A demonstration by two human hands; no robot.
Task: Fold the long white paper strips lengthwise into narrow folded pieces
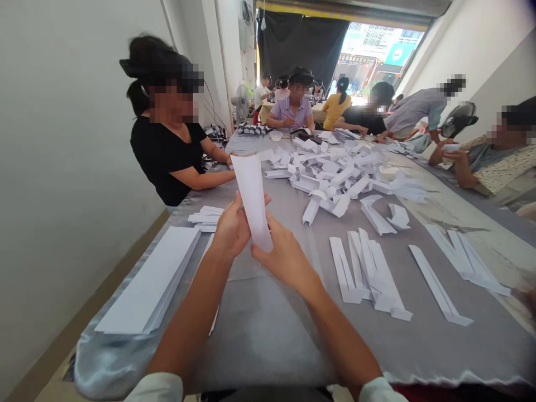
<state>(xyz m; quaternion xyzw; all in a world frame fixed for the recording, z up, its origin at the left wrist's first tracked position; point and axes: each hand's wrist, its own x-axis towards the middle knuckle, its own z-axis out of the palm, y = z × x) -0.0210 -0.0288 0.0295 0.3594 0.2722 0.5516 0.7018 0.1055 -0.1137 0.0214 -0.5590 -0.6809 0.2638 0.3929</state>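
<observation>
Paper [252,195]: held up over the bench [259,335], long and curved a bit
Left hand [231,229]: cradling it from behind, can't tell if I'm gripping, partly hidden
Right hand [287,248]: clamped on the bottom end
Crease risk: I'd go easy on pressure and keep both long edges even tbh

A paper piece [251,195] is resting in the hands [288,254] above the counter [268,335], while a sheet stack [146,285] is lying left, strips [383,276] are lying right, and a paper heap [343,177] is sitting beyond.
</observation>
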